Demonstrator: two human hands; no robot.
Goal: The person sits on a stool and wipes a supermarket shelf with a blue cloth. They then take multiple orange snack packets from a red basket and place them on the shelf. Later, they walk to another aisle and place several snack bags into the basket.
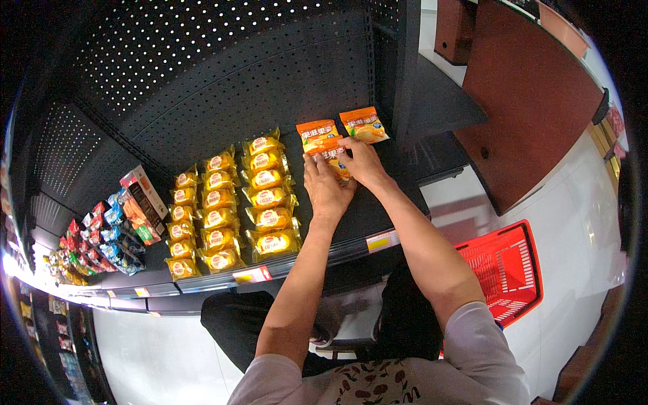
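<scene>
Both my hands meet around one orange snack packet on the black shelf. My left hand lies along its left and lower side. From the right, my right hand grips its upper right edge, and fingers cover part of the print. Directly behind it lies a second orange packet, partly overlapped. A third orange packet rests at the back right, apart from my fingers. Left of my hands runs a row of yellow wrapped cakes, lined up front to back.
More rows of yellow cakes stand further left, then a tilted box and blue snack bags. Price labels line the shelf's front edge. A red shopping basket is on the floor at right, near a brown counter.
</scene>
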